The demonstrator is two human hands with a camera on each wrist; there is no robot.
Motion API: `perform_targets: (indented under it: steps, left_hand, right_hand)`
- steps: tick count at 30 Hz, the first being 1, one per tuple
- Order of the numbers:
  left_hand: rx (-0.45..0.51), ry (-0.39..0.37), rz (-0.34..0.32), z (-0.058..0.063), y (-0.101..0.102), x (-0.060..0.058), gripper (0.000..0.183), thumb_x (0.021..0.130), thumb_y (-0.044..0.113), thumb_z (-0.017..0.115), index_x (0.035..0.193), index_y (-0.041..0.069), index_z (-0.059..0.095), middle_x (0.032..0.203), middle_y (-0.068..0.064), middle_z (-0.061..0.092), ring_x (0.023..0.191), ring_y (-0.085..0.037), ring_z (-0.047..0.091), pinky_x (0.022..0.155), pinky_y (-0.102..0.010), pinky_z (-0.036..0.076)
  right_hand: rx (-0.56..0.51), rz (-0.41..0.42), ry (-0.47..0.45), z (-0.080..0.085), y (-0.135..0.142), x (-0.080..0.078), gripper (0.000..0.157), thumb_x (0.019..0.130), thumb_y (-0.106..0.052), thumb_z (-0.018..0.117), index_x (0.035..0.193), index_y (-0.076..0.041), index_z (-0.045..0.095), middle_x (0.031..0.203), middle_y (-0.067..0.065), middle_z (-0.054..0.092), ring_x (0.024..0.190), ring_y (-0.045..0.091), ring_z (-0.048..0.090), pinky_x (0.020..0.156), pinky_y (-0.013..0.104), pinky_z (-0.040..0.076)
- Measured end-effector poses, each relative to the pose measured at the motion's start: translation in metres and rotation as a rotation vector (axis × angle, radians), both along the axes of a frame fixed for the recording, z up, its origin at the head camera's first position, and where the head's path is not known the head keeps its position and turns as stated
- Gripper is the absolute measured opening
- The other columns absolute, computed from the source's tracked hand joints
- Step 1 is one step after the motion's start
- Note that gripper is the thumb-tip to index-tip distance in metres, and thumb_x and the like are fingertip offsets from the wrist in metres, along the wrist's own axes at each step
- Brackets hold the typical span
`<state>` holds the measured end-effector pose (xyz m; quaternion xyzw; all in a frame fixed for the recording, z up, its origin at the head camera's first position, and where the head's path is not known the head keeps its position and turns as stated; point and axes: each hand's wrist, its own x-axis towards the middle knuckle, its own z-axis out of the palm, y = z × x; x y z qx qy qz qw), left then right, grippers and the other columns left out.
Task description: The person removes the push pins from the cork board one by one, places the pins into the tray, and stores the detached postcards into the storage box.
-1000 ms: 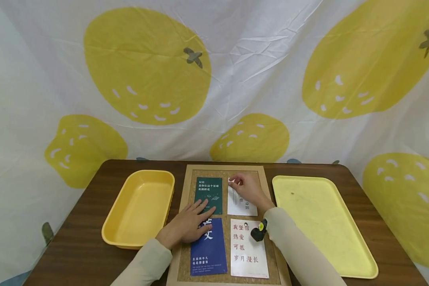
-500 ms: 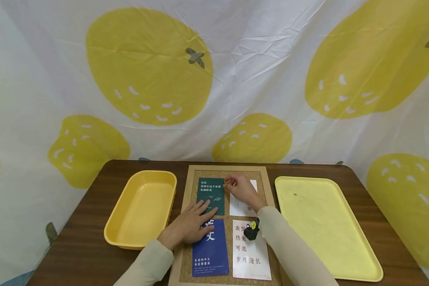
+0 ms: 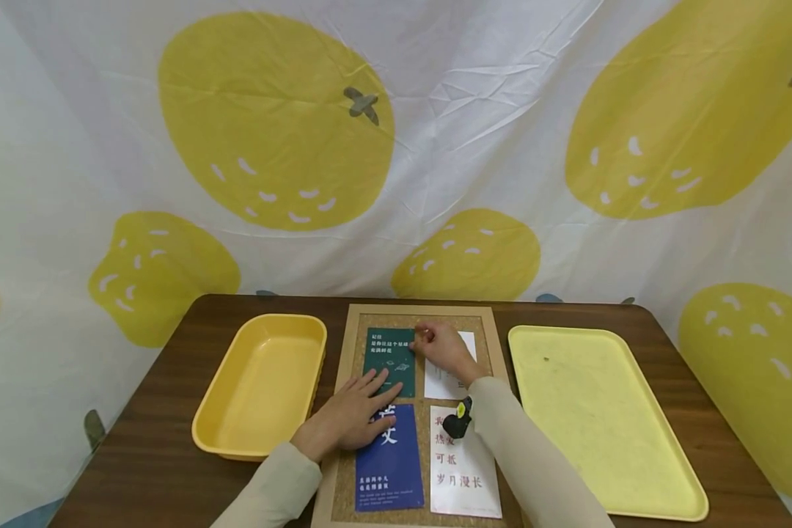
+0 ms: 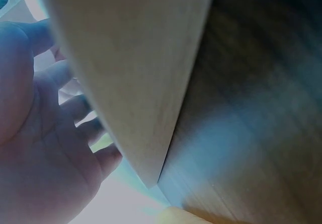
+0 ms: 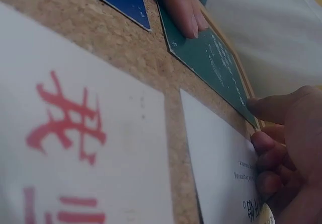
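My left hand (image 3: pixel 350 414) lies with fingers spread, resting on the lower part of a green card (image 3: pixel 389 363) and the top of a blue card (image 3: pixel 389 469). My right hand (image 3: pixel 445 348) is at the green card's upper right corner. In the right wrist view its thumb and finger (image 5: pixel 274 108) pinch that corner, the other fingers curled over a white card (image 5: pixel 221 148). A white card with red characters (image 3: pixel 465 477) lies nearest me on the right. All the cards are on a wood-framed cork board (image 3: pixel 422 310). In the left wrist view the left hand (image 4: pixel 45 133) is beside the board's frame.
A deep yellow-orange bin (image 3: pixel 260 385) stands left of the board. To its right lies a shallow pale-yellow tray (image 3: pixel 600 418). The dark wooden table (image 3: pixel 145 440) backs onto a white curtain (image 3: pixel 455 147) printed with yellow fruit.
My right hand has moved left from the white card's top left corner to the green card's upper right corner. The left hand stays resting on the cards.
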<state>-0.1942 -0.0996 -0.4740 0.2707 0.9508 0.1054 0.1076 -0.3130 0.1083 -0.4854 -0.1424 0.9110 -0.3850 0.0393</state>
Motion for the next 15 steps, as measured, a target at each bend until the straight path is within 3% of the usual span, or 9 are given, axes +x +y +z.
perform_targets:
  steps: [7,15]
  left_hand:
    - [0.001,0.006,-0.002,0.0001,-0.0005,0.0001,0.058,0.103,0.045,0.047,0.155,0.021,0.036,0.162,-0.011,0.026,0.151,-0.034,0.02,0.121,-0.052,0.021]
    - [-0.005,0.0,-0.003,-0.0001,-0.0001,-0.0001,0.058,0.103,0.045,0.046,0.155,0.021,0.036,0.163,-0.011,0.026,0.151,-0.033,0.02,0.121,-0.052,0.02]
  right_hand:
    - [0.073,-0.014,0.034,0.002,-0.0045,0.0011,0.04,0.091,-0.02,0.071,0.126,-0.003,0.066,0.074,0.0,0.059,0.063,0.012,0.048,0.055,0.024,0.036]
    - [0.102,-0.04,0.008,0.0011,-0.0066,0.0023,0.046,0.089,-0.024,0.073,0.13,-0.005,0.064,0.075,0.001,0.06,0.063,0.013,0.05,0.054,0.025,0.036]
